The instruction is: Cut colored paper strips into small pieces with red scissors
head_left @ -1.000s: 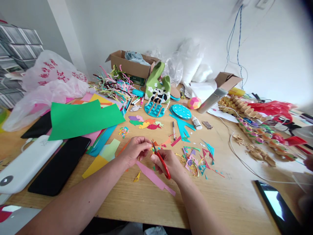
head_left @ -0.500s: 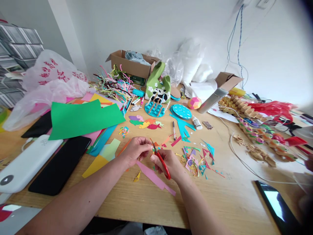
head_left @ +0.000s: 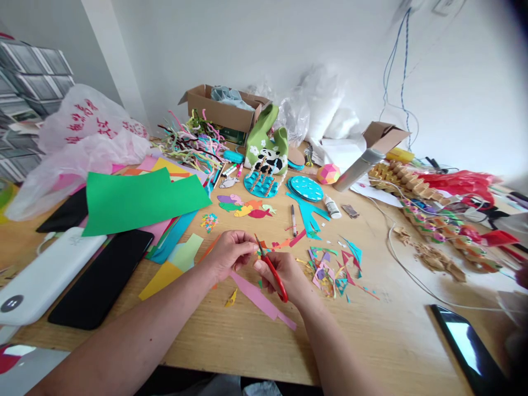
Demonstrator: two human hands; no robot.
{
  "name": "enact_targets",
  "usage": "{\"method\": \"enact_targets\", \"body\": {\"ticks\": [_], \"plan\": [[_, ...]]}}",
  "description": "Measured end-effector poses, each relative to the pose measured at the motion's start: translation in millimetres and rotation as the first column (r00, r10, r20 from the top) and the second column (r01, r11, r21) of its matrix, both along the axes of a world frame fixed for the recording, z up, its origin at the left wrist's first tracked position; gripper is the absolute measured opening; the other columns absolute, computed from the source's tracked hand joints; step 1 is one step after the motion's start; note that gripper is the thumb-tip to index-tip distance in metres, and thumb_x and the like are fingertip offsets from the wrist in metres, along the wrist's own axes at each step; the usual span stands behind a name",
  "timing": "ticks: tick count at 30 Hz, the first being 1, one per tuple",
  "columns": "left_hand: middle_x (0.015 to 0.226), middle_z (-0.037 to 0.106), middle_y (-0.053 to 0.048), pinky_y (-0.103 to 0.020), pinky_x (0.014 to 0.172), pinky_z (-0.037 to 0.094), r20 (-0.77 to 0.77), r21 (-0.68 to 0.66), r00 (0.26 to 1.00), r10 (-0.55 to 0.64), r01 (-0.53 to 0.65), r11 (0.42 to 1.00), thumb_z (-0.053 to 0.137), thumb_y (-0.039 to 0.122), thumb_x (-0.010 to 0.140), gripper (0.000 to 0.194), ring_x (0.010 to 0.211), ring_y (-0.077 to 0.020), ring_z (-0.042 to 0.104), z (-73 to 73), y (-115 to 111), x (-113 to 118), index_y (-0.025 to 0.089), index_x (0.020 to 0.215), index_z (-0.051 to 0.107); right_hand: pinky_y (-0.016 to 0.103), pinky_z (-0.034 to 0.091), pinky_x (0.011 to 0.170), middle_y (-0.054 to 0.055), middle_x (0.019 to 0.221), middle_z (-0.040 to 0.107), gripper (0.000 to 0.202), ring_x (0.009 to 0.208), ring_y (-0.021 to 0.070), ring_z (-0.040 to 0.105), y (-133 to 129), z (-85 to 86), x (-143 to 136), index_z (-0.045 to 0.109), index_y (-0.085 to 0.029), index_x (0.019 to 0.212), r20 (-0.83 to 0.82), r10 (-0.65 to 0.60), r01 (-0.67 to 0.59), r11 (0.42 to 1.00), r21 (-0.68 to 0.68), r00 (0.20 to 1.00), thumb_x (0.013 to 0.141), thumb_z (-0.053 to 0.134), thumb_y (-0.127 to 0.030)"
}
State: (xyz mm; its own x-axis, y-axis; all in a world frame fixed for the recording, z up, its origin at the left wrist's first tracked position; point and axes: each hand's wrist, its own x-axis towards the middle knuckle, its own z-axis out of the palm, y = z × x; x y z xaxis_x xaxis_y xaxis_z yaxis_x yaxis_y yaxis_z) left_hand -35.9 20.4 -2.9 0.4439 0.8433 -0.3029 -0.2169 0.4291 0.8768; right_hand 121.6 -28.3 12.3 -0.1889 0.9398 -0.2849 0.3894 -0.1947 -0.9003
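Observation:
My right hand [head_left: 282, 275] is closed round red-handled scissors [head_left: 276, 281], whose blades point up and away toward my left fingertips. My left hand [head_left: 233, 253] pinches beside the blade tips; what it holds, if anything, is too small to make out. Under and between the hands lies a pink paper strip [head_left: 258, 297], with a small yellow scrap [head_left: 231, 298] to its left. Past my hands is a group of coloured paper fish [head_left: 247, 207]. A little heap of tiny paper bits [head_left: 209, 222] sits left of them. Mixed paper offcuts [head_left: 330, 269] are scattered to the right.
Green paper [head_left: 140, 201] tops a paper stack at left, near a white power bank [head_left: 49, 275] and a black phone-like slab [head_left: 103, 280]. A glue bottle [head_left: 331, 207], marker [head_left: 293, 220] and grey flask [head_left: 358, 169] stand or lie beyond. Another phone [head_left: 466, 341] rests at right.
Both hands and the scissors stay in almost the same place. A small green scrap now lies on the blue paper cutout beyond my right hand.

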Motion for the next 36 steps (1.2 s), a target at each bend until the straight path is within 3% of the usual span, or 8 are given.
{"method": "enact_targets", "body": {"ticks": [11,36], "plan": [[0.045,0.049,0.005,-0.018,0.032,0.02,-0.011,-0.002,0.999,-0.04,0.04,0.999,0.068,0.025,0.062,0.014,0.038,-0.0053,0.038,0.6,1.6,-1.8,0.016,0.066,0.058,0.019,0.033,0.035,-0.001,0.044,0.054,0.049,0.036,0.0108,0.05,-0.3,0.7,1.8,0.049,-0.017,0.057,0.002,0.017,-0.017,0.999,-0.03,1.0,0.067,0.071,-0.059],[0.047,0.048,0.005,-0.016,0.033,0.021,-0.009,0.01,1.0,-0.012,0.012,1.0,0.069,0.028,0.063,0.016,0.04,-0.0055,0.04,0.6,0.2,-1.5,0.016,0.068,0.059,0.018,0.033,0.034,-0.001,0.043,0.053,0.047,0.035,0.0091,0.047,-1.0,2.6,0.6,0.053,-0.015,0.056,-0.071,0.016,-0.015,1.0,0.02,0.997,0.07,0.07,-0.056]]}}
